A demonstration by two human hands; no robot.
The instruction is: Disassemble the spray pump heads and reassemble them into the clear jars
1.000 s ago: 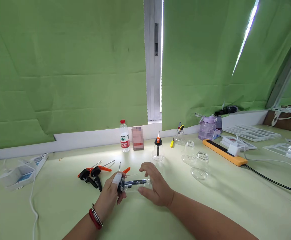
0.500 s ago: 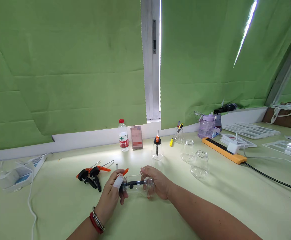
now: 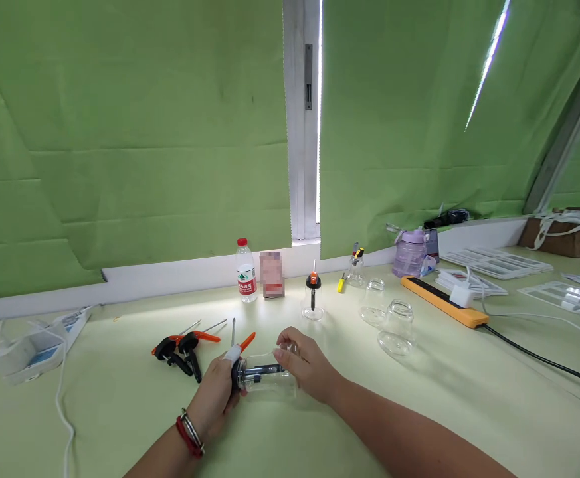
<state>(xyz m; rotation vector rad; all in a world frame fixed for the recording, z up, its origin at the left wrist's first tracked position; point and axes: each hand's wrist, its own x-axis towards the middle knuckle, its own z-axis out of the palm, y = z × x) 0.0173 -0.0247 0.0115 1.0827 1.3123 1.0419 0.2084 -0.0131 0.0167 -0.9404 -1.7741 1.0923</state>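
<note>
Between my hands a clear glass jar (image 3: 270, 385) lies on its side, a dark tube (image 3: 264, 373) running inside it. My left hand (image 3: 214, 392) is closed round the black lid (image 3: 236, 375) at the jar's neck. An orange lever (image 3: 248, 341) and a thin metal rod (image 3: 233, 332) stick out from the lid; a white wrap covers my left thumb. My right hand (image 3: 309, 365) grips the jar's other end, thumb and fingers bent round the glass. Left of them lie two similar black-and-orange lid assemblies (image 3: 185, 345) with metal rods.
Behind stand a capped jar (image 3: 313, 299), two open glass jars (image 3: 396, 330), a water bottle (image 3: 246, 272) and a yellow screwdriver (image 3: 341, 283). Rightward are an orange power strip (image 3: 444, 302) with a cable and a purple jug (image 3: 409, 253). A white cable (image 3: 60, 392) runs down the left side.
The jar has shifted slightly left and tilted, its lid end a little lower. My right fingers have moved over the jar's end, and more of the lever and rod shows.
</note>
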